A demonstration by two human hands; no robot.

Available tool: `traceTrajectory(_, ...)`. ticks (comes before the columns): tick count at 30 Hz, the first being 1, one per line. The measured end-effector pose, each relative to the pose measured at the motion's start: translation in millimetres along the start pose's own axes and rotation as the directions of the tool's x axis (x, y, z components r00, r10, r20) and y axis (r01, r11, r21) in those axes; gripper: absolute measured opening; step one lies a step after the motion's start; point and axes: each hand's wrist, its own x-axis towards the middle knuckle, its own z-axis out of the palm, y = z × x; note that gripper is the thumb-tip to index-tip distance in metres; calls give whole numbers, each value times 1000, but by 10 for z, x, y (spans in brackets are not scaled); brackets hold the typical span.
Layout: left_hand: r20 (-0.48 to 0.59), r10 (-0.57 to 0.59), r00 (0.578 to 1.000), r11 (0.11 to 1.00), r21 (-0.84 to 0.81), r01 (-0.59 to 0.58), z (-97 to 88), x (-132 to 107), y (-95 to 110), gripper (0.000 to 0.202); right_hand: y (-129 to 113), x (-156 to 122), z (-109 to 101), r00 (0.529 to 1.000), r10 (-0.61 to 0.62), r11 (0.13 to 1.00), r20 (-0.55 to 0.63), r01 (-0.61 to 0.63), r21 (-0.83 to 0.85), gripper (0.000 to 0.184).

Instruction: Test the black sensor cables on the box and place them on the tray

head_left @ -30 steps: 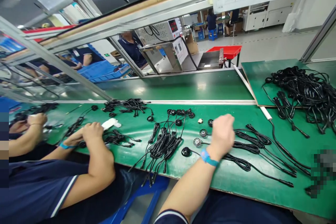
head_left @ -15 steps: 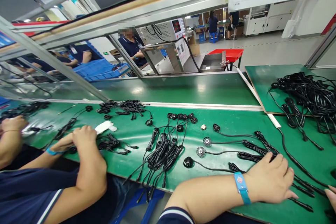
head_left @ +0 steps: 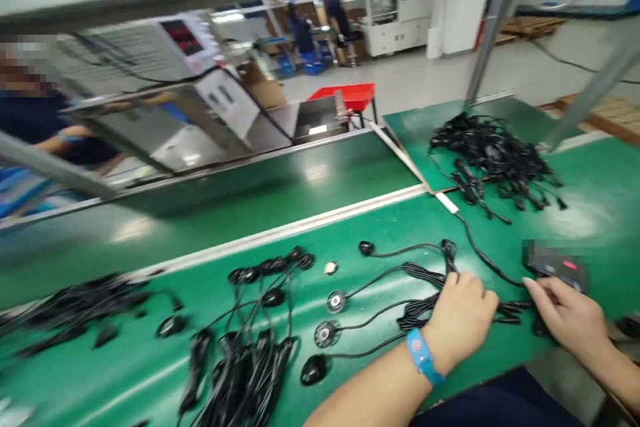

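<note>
**Tangle risk at the cable bench**

Left hand (head_left: 460, 323), blue wrist strap (head_left: 423, 357) on, lies knuckles-up on a bundle of black cables (head_left: 425, 303); fingers curled down onto it, but the hand hides whether they grip or just press. Right hand (head_left: 567, 313) is flat, fingers together and stretched toward a small dark device (head_left: 553, 263) w/ a red light; fingertips at or just short of it, can't tell if touching. Cable ends w/ plugs (head_left: 510, 310) lie between the 2 hands.

What could go wrong, as I judge it:
- Cables under the left hand run out to 3 round parts (head_left: 336, 300) lying apart on the mat. Pull the bundle sideways and the leads prob. drag those parts into each other or into the next batch.
- The next batch (head_left: 250, 347), a thick bunch of cords just left, hangs toward the bench edge; a snag could slide it off.
- A thicker cord (head_left: 480, 253) runs past the left hand's fingers toward the device; easy to catch it w/ the bundle.
- A small pale piece (head_left: 331, 268) sits loose near the round parts, could be swept away.

Surface: green mat (head_left: 375, 227), shiny, glare spots. A strip divides it from a green belt (head_left: 250, 207) behind. A big heap of black cords (head_left: 495, 153) sits on a separate green board at the far right.

Room: factory floor, metal frame, a machine w/ red readout (head_left: 177, 37), red table (head_left: 350, 93), white cabinets, people working at the back. View is motion-blurred, esp. left side.
</note>
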Motion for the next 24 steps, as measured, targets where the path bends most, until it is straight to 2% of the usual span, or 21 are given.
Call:
traceTrajectory(2,18,-29,999,999,-31,30,19,-31,-2,10,-20,-9,-40,1000,-16,1000,25,15,6,45)
traceTrajectory(6,41,-77,996,994,-77,80,-3,-116,-10,10,-124,-8,-79,999,49,999,-4,-49,18,39)
traceTrajectory(10,19,-91,996,992,-88,93,-47,-162,-28,14,-197,16,-69,995,94,991,39,-97,89,31)
traceTrajectory(14,-5,-85,996,987,-140,83,-43,-196,-58,14,-267,19,-61,993,114,986,25,-116,120,22)
traceTrajectory(16,-23,-66,998,985,-163,61,-31,-226,-98,15,-329,8,-61,993,119,985,-8,-117,128,22)
traceTrajectory(19,-89,6,996,984,-176,-22,21,-233,-209,13,-373,2,-23,988,152,987,-24,-151,45,26)
traceTrajectory(22,-172,66,983,979,-181,-97,95,-190,-317,12,-315,-11,45,981,193,980,-29,-194,-49,29)
traceTrajectory(24,-186,87,979,974,-189,-122,140,-183,-369,12,-276,-38,78,973,227,971,-50,-230,-69,31)
